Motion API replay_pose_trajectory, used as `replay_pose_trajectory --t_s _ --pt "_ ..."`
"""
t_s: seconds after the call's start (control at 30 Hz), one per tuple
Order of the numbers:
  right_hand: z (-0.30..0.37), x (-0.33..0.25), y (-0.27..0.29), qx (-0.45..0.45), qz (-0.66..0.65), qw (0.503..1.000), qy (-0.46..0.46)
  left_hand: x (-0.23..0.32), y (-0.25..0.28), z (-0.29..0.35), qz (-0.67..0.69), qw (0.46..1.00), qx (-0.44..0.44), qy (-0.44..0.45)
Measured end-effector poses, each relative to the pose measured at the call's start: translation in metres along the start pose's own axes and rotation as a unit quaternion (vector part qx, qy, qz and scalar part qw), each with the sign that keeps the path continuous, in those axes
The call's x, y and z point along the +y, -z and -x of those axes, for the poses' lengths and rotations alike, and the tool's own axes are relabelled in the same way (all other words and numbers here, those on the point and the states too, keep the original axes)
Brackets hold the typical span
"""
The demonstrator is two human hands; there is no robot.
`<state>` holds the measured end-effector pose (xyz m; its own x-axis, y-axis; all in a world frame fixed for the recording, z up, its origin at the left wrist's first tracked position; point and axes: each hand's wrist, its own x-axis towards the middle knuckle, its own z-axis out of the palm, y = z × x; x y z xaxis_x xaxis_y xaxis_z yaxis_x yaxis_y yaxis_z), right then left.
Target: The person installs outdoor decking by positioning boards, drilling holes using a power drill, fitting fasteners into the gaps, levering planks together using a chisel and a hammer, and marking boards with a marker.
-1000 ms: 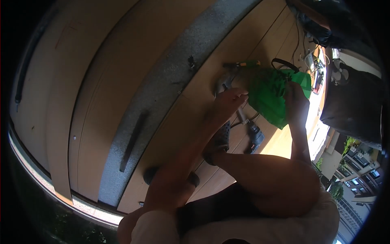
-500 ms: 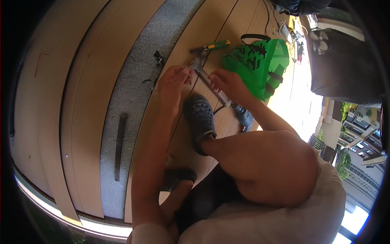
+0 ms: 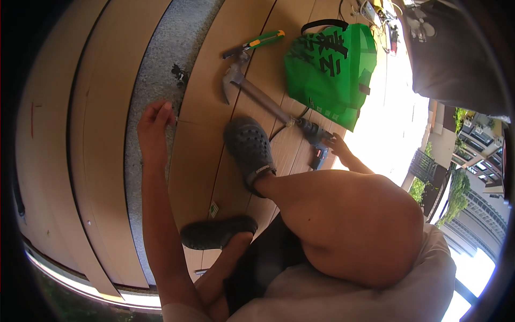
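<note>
My left hand (image 3: 154, 131) is over the grey strip between the planks, its thumb and fingers pinched together. Something tiny seems to show at the fingertips, too small to make out. On the right, my right hand (image 3: 338, 148) reaches to the rear of a dark power drill (image 3: 314, 132) lying on the planks. Its fingers are stretched out at the drill body; the knee partly hides the forearm. A claw hammer (image 3: 263, 100) lies between the hands, its handle end beside the drill's chuck. Beyond the hammer head lies a green and yellow utility knife (image 3: 256, 44).
A green bag (image 3: 335, 80) with a black handle stands right of the hammer. The grey strip (image 3: 161, 59) carries black scraps (image 3: 179, 74). My feet wear dark clogs (image 3: 249, 147). Cables (image 3: 381, 21) and a dark covered bulk (image 3: 456, 59) are at the far right.
My hands have parted: the left moved left over the grey strip, the right moved right and nearer, to the drill. The hammer is now uncovered. The view has shifted slightly.
</note>
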<state>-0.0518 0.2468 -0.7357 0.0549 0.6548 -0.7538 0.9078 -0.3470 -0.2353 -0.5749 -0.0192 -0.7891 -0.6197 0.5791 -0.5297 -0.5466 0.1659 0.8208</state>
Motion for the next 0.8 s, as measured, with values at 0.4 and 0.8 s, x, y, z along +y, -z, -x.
replay_pose_trajectory --t_s 0.4,0.8 --pt "0.082 0.006 -0.006 -0.265 0.186 0.946 -0.010 -0.024 -0.017 -0.013 0.231 0.970 -0.054 0.043" --pt "0.122 -0.103 0.003 -0.168 -0.117 0.975 0.088 -0.044 -0.042 -0.006 0.354 0.928 -0.098 0.068"
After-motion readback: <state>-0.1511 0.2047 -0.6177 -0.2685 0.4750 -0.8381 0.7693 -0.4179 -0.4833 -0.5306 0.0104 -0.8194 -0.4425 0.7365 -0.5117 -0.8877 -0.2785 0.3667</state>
